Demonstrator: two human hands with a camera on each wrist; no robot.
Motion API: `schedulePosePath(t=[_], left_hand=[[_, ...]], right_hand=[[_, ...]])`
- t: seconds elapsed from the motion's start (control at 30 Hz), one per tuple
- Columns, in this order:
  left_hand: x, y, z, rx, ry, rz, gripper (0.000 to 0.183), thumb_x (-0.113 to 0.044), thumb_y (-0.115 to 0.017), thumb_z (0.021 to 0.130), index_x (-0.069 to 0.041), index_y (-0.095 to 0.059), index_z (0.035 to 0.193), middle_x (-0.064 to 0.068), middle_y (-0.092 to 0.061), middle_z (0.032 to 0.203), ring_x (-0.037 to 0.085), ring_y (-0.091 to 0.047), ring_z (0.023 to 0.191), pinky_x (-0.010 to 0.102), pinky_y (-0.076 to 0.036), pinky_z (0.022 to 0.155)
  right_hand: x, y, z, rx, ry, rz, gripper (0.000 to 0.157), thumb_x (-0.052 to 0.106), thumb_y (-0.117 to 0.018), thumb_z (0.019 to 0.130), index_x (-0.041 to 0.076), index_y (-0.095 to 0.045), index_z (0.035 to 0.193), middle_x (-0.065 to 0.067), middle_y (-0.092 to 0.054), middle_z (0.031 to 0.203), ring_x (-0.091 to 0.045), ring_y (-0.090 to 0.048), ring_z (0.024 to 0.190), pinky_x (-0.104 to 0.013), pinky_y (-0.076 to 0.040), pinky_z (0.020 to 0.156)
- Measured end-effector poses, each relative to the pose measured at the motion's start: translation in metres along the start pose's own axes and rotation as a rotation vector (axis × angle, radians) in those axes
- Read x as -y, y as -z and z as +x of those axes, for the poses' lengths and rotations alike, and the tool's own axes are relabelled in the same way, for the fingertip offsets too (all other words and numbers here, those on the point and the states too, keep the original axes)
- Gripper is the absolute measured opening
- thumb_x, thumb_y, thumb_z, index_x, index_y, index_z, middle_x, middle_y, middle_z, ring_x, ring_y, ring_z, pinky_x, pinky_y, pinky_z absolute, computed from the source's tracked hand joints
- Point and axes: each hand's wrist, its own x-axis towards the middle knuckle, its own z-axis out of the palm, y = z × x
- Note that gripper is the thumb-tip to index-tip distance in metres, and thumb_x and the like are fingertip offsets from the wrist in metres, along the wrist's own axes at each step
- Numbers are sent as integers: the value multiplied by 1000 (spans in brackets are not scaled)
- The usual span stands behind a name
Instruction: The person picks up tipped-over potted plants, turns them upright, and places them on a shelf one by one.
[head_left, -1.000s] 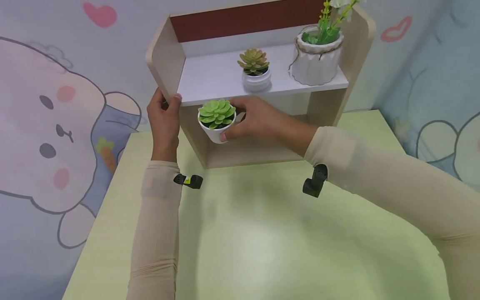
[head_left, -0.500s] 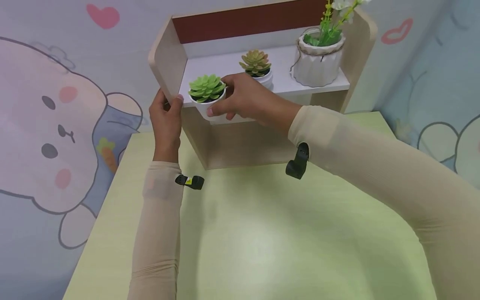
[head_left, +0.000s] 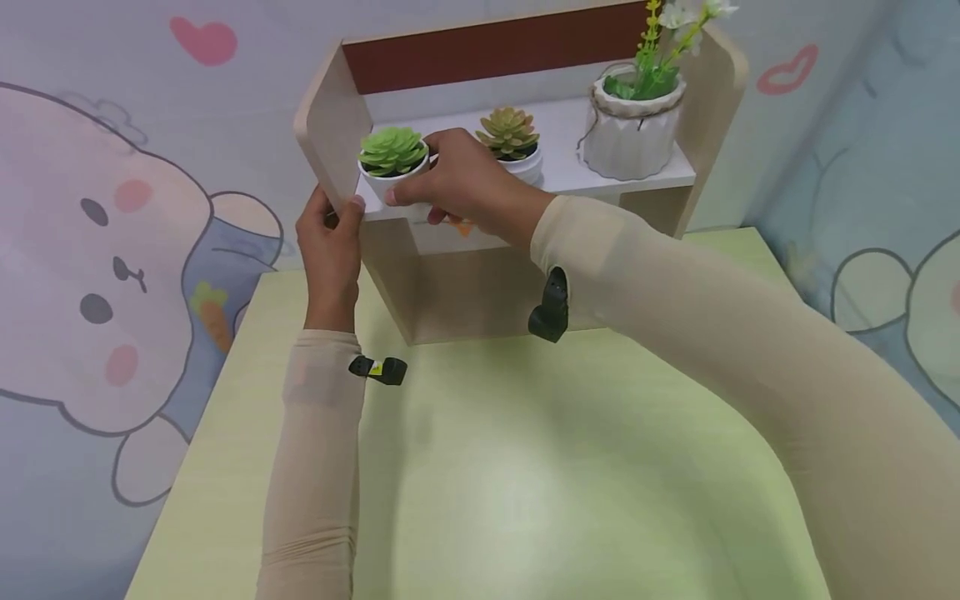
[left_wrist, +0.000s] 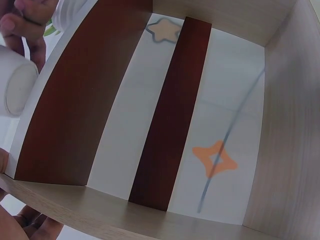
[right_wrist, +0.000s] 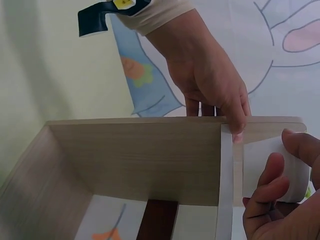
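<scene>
My left hand (head_left: pixel 332 262) grips the left side panel (head_left: pixel 326 125) of a small wooden shelf unit, the thumb at the front edge of the upper board. With my right hand (head_left: pixel 472 179) I hold a green succulent in a white pot (head_left: pixel 392 154), pinched by its side, at the left end of the white upper board (head_left: pixel 558 125). The pot's underside shows in the left wrist view, so the white pot (left_wrist: pixel 17 82) is at least partly off the board. Right of it stands a reddish-green succulent (head_left: pixel 510 133) in a white pot, partly behind my right hand.
A larger white ribbed pot (head_left: pixel 630 137) with twine and white flowers stands at the board's right end. Below is an open lower compartment (head_left: pixel 480 292). The unit stands on a pale green table (head_left: pixel 510 467) against a cartoon-printed wall (head_left: pixel 75 250).
My right hand has carried the green succulent up and to the left, from in front of the lower compartment to the upper board's left end. My left hand keeps its grip on the panel.
</scene>
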Motion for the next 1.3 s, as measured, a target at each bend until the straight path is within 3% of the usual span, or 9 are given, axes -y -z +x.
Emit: schedulePosePath(t=[0.13,0.37,0.83,1.3], left_hand=[[0,-2,0,0,-12,-10,36,-16,-61,101,-15,-69,136,13,-67,131,20,-60,109,40,-49,96],[-1,-4,0,14,-12,-18,36,-17,-61,102,-17,-69,137,10,-67,131,20,-61,110,39,-50,96],[0,-3,0,18,-15,-20,35,-17,-61,103,-16,-68,136,14,-66,133,20,-61,110,38,-50,96],[1,1,0,-2,-19,-13,33,-15,-61,102,-15,-69,134,8,-66,129,19,-60,108,35,-49,92]], right_hand=[[3,-1,6,-1,-18,15,51,32,-85,89,11,-59,128,-3,-68,103,-17,-64,66,-27,-44,54],[5,-3,15,-9,-42,-7,48,33,-85,88,12,-60,123,-1,-63,98,-14,-65,64,-29,-50,63],[7,-8,23,-11,-72,-23,43,32,-83,90,12,-62,121,-1,-64,103,-14,-64,64,-28,-46,59],[15,-17,35,15,-123,49,39,27,-82,91,9,-61,119,-2,-63,103,-13,-54,55,-25,-40,49]])
